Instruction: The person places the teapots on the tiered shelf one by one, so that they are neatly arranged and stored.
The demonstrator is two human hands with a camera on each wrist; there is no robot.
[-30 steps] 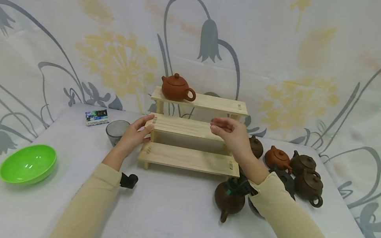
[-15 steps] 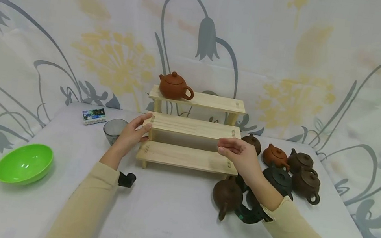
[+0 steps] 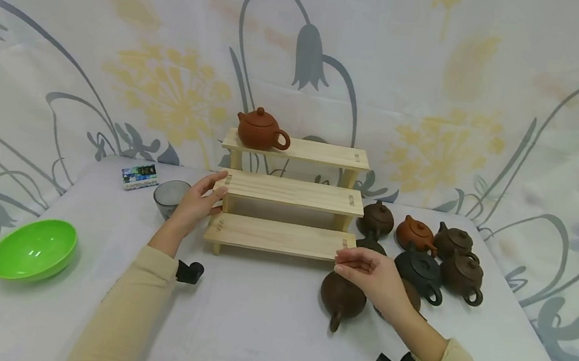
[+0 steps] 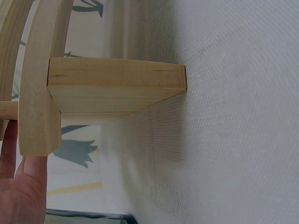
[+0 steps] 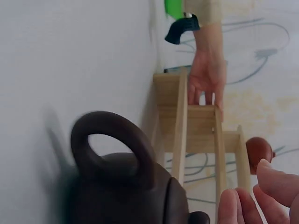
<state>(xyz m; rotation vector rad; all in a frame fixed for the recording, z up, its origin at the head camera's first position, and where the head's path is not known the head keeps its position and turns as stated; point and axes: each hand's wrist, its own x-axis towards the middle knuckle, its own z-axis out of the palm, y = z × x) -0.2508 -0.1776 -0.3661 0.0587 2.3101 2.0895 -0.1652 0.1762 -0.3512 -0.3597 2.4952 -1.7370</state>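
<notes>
A pale wooden three-tier stand fills the middle of the head view. One reddish-brown clay teapot sits on the left of its top shelf. My left hand touches the stand's left end at the middle shelf, fingers mostly straight. In the left wrist view, fingertips meet the wood. My right hand hovers by the bottom shelf's right corner, loosely bent and holding nothing. Just below its fingers stands a dark brown teapot, its handle towards me. The right wrist view shows a dark teapot up close.
Several more teapots crowd the table's right side, among them an orange-brown one and a black one. On the left are a green bowl, a grey glass cup and a small patterned box. A floral cloth hangs behind.
My right hand has come down and towards me, from the middle shelf to the bottom shelf's right corner. The left hand stays at the stand's left end.
</notes>
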